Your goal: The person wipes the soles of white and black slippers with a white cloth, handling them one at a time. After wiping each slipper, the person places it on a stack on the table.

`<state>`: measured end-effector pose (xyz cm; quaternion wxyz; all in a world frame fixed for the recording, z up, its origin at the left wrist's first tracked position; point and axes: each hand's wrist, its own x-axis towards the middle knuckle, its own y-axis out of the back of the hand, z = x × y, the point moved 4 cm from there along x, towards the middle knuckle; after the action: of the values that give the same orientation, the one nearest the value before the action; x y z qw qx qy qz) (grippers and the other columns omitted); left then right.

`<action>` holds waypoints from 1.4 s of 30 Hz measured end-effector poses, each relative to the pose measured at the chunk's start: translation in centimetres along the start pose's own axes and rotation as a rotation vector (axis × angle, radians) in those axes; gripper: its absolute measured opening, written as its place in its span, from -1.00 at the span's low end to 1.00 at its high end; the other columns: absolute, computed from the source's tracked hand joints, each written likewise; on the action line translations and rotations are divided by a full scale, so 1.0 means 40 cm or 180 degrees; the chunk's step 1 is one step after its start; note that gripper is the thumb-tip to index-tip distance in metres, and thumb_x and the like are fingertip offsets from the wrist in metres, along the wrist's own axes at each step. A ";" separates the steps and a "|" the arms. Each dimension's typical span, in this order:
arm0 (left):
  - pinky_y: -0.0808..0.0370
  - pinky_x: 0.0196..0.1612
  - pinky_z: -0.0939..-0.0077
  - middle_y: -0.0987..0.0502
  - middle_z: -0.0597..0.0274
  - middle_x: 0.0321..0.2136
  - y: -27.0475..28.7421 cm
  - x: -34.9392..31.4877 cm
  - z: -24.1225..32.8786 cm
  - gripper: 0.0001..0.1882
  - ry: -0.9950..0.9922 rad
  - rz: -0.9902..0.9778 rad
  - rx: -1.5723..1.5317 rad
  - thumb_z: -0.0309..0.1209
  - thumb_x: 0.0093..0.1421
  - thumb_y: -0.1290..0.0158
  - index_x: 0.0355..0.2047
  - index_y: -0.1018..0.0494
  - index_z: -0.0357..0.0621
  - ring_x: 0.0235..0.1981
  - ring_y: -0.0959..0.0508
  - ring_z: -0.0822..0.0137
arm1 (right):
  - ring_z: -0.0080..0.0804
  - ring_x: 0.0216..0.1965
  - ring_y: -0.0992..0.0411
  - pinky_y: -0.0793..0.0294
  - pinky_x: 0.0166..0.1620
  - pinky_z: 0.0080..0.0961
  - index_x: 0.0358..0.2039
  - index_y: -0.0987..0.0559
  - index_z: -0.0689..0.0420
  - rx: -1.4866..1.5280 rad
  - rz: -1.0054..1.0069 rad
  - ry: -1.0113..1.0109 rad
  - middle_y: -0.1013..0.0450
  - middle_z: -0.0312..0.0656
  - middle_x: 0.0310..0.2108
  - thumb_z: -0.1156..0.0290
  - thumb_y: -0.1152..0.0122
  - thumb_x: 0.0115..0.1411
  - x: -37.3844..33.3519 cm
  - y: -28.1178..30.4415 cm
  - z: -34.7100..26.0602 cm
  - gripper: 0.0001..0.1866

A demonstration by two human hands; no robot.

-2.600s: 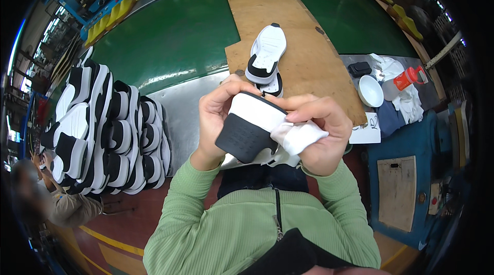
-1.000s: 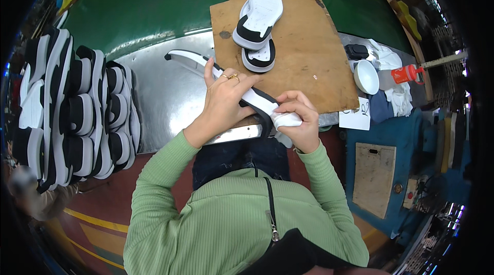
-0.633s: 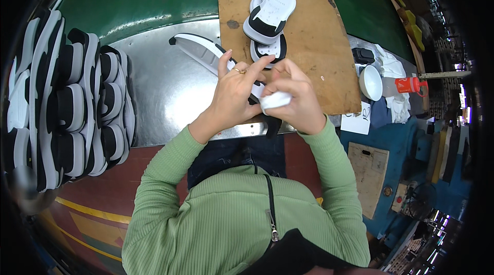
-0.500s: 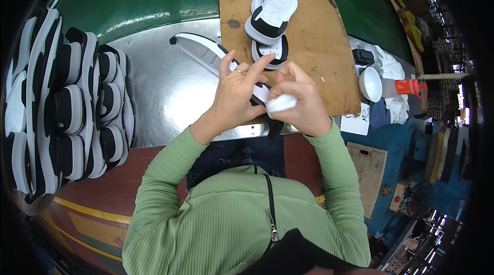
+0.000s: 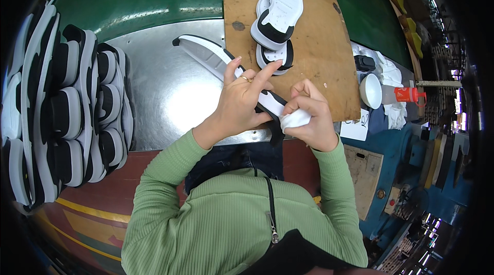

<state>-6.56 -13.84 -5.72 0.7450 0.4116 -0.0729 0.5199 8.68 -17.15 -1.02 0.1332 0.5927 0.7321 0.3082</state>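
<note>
A white and black shoe sole [image 5: 206, 51] lies on its side across the metal tabletop, its far end pointing to the upper left. My left hand [image 5: 237, 101] grips it around the middle, with the index finger and little finger lifted off. Bunched in my closed right hand [image 5: 315, 120] is a white cloth [image 5: 296, 119], pressed against the near right end of the sole. A black flap or strip [image 5: 276, 132] hangs below that end. Beyond my hands, several more soles [image 5: 280, 12] are stacked on a wooden board.
Stacked black and white soles [image 5: 67, 105] fill the left side. The wooden board [image 5: 314, 53] covers the table's right part. Past it stand a white bowl [image 5: 370, 90], a red-capped bottle [image 5: 406, 96], white rags [image 5: 395, 113] and a small black object [image 5: 364, 63].
My right hand has moved slightly right and down with the cloth, uncovering more of the sole's near end. My left hand keeps its hold, and the whole view has shifted slightly.
</note>
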 end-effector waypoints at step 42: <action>-0.45 -0.08 0.53 -0.51 0.21 -0.14 0.359 0.119 0.209 -0.46 0.0644 0.0103 -0.1124 -0.61 0.01 -0.19 0.05 -0.35 -0.24 -0.13 -0.51 0.43 | -0.58 -0.33 -0.46 -0.44 -0.23 -0.65 -0.30 -0.59 0.32 0.1773 0.0702 -0.0745 -0.55 -0.22 -0.36 0.65 -0.16 0.01 -0.118 -0.023 0.243 -0.80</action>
<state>-13.76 -14.46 9.98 0.8006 0.2190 -0.0943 0.5496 14.65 -18.86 -9.89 0.0149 0.7136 0.6993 0.0383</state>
